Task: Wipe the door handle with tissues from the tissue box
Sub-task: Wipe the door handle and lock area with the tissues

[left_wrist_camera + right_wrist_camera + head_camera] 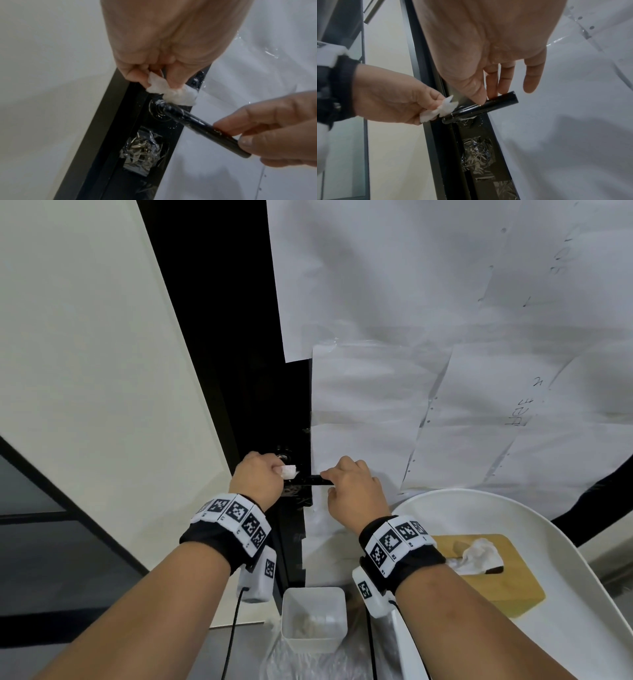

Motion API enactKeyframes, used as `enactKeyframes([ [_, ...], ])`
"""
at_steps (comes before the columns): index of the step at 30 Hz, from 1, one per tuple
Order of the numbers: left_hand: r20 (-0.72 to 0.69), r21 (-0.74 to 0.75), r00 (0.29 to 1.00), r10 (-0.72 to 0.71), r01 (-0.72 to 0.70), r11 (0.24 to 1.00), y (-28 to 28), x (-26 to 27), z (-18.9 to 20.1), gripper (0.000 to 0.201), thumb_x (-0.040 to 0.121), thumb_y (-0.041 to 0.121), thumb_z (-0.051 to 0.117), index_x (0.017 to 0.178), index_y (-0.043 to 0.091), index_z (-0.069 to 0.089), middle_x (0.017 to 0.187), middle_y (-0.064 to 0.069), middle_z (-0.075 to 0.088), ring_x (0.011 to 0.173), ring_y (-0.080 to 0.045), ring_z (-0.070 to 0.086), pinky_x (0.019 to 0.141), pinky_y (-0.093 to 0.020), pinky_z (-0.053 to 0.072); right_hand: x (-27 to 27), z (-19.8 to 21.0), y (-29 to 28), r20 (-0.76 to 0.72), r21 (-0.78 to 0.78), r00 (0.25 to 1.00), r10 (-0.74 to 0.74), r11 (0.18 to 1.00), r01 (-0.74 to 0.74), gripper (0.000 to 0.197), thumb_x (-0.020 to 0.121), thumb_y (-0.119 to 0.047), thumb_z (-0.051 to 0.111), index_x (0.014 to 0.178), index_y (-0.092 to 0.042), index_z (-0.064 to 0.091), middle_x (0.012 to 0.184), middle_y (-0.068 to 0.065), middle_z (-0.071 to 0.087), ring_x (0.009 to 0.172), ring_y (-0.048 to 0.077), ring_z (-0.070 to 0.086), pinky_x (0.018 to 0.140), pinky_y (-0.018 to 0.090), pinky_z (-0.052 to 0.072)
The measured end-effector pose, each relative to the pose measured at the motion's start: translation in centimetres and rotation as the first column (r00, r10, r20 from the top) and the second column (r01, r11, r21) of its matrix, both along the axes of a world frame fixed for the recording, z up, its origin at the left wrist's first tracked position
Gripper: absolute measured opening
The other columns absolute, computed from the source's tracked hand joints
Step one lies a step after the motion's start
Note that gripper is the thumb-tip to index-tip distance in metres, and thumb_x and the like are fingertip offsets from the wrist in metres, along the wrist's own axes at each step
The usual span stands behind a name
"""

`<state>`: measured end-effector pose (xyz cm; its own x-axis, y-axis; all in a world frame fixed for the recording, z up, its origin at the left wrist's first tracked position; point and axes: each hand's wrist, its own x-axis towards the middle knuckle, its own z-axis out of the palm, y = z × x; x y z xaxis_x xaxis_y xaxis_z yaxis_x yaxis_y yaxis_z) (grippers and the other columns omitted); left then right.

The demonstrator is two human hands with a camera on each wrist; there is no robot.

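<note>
Tissue (171,93) is pinched by left hand (257,479) at handle (202,127) base; handle end is gripped by right hand (354,491).

white bin (313,619), white chair (579,594), taped papers (445,302)

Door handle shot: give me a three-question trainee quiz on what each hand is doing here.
1. True or false: the left hand pinches a tissue wad at the pivot end of the door handle.
2. Which part of the handle does the right hand hold? A) the free end B) the pivot end C) none
3. Fill in: the tissue box sits on a white ____.

Key: 1 true; 2 A; 3 tray.
</note>
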<state>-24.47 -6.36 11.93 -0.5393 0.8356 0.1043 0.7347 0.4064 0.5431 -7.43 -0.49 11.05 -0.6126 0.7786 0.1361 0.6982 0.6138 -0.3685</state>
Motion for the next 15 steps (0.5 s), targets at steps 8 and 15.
enactKeyframes([
  [8,0.089,0.176,0.986,0.142,-0.156,0.972,-2.6,-0.4,-0.6,0.018,0.097,0.017,0.047,0.098,0.01,0.064,0.078,-0.006,0.062,0.072,-0.022,0.055,0.065,-0.029,0.039,-0.1,-0.2,-0.3,0.001,0.003,1.0,-0.022,1.0,0.022,0.041,0.083,-0.006,0.048,0.118,-0.023,0.06,0.107,0.0,0.051,0.105,0.023,0.042,0.074,0.038,0.042],
  [15,0.403,0.192,0.908,0.112,-0.203,0.96,-3.2,0.0,-0.8,0.005,0.088,0.02,0.065,0.091,0.016,0.064,0.082,0.001,0.069,0.064,-0.013,0.069,0.058,-0.021,0.055,0.0,-0.3,-0.6,0.014,0.004,1.0,-0.027,1.0,0.027,0.044,0.082,-0.007,0.048,0.121,-0.025,0.058,0.111,-0.001,0.051,0.107,0.023,0.042,0.077,0.041,0.046],
])
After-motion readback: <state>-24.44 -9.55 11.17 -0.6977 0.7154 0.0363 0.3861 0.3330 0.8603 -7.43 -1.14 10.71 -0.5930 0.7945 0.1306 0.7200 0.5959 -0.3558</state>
